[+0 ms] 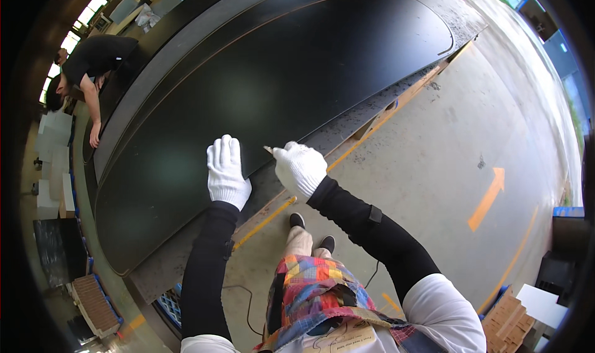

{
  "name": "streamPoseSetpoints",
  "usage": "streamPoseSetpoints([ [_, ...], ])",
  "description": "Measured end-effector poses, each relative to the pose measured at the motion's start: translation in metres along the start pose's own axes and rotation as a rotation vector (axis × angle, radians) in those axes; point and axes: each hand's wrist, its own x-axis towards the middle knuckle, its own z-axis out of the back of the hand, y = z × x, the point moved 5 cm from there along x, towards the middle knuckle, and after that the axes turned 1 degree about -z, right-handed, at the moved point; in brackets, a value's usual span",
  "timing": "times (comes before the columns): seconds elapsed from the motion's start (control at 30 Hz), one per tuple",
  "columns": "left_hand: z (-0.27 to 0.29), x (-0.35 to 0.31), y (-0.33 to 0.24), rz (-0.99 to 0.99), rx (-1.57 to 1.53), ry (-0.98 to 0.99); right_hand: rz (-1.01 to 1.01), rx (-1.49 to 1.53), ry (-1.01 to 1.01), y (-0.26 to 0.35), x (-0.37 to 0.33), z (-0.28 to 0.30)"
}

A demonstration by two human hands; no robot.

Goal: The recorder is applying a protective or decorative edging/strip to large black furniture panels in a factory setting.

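A large, dark panel (260, 68) with a curved far edge and a straight near edge lies before me. My left hand (227, 174), in a white knit glove, rests flat on it near the straight edge, fingers stretched out and holding nothing. Just to the right, my gloved right hand (300, 169) is closed in a fist at that edge. From it sticks the tip of a small pointed tool (268, 149), like a knife blade; the glove hides the rest of it.
Under the panel is a wooden pallet or board edge (415, 88), with dark scraps along it. A person in black (93, 65) bends over the far left side. Stacked brown boards (94, 303) stand lower left. The grey floor (427, 167) bears an orange arrow (487, 199).
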Motion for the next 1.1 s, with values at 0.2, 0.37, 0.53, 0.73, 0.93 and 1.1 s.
streamPoseSetpoints([
  [0.2, 0.01, -0.024, 0.012, -0.077, -0.099, -0.065, -0.027, 0.428, -0.023, 0.023, 0.004, 0.0],
  [0.37, 0.005, -0.06, 0.055, 0.002, -0.042, 0.0, -0.095, 0.333, 0.032, 0.026, 0.015, -0.012],
  [0.53, 0.008, -0.062, 0.054, 0.012, -0.044, -0.039, -0.264, 0.171, -0.216, -0.119, 0.026, 0.048],
  [0.73, 0.007, -0.063, 0.055, 0.043, -0.014, -0.061, -0.041, 0.19, -0.063, -0.045, 0.024, 0.029],
  [0.93, -0.001, -0.074, 0.061, 0.005, 0.015, -0.092, -0.196, 0.237, 0.041, -0.061, 0.031, 0.02],
  [1.1, 0.007, -0.065, 0.05, -0.017, 0.005, -0.118, -0.306, -0.072, -0.259, -0.26, 0.052, 0.096],
])
